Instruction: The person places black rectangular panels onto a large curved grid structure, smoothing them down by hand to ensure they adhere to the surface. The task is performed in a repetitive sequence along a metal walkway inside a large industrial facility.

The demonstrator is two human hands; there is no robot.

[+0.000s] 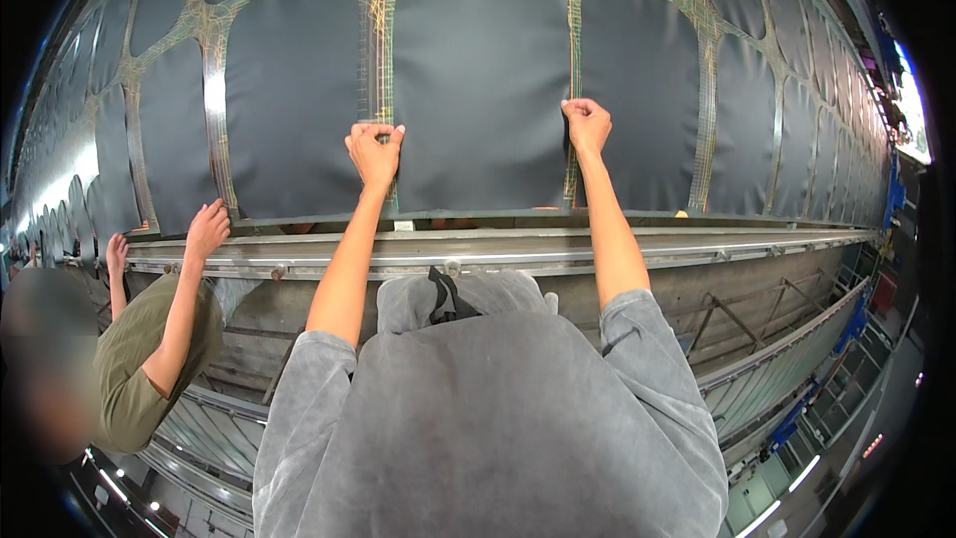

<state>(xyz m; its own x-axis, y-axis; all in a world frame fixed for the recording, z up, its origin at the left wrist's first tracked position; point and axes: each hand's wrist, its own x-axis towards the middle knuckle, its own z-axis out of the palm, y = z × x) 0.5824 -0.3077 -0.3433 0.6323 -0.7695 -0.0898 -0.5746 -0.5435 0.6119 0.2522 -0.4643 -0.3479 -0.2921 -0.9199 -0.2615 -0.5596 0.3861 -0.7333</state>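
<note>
A large dark grey panel of smooth, leather-like sheet with rounded far corners lies straight in front of me. My left hand is closed in a pinch at its left edge. Higher up on the opposite side, my right hand pinches the right edge between thumb and fingers. The near part of the panel bulges slightly between them. Similar panels lie to the left and right, divided by strips of the work surface covered in green and yellow lines.
A metal rail runs along the near edge of the long surface. At the left, a co-worker in an olive shirt has one hand at another panel's near edge. Metal framework stands below right.
</note>
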